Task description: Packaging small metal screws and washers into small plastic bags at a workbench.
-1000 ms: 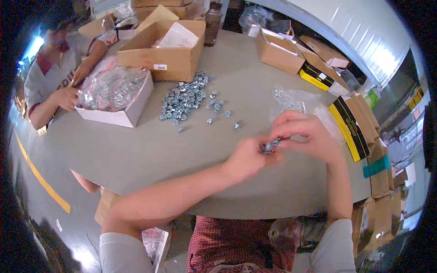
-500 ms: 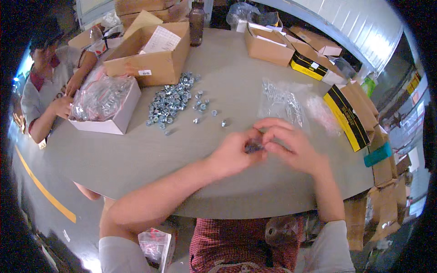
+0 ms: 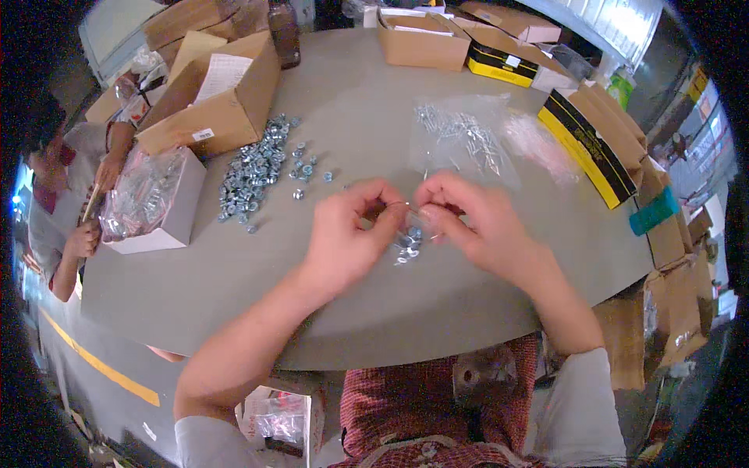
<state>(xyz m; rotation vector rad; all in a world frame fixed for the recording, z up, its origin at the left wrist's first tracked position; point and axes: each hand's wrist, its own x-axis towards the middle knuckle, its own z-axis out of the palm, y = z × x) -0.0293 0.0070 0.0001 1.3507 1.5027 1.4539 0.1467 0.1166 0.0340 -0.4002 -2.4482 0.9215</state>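
A small clear bag (image 3: 403, 258) hangs between the two hands, over the near part of the grey table (image 3: 468, 312). The left hand (image 3: 349, 226) and the right hand (image 3: 477, 224) each pinch its upper edge between thumb and fingers. The bag is see-through and shiny, with several silvery metal pieces (image 3: 413, 234) bunched inside, their exact shape blurred.
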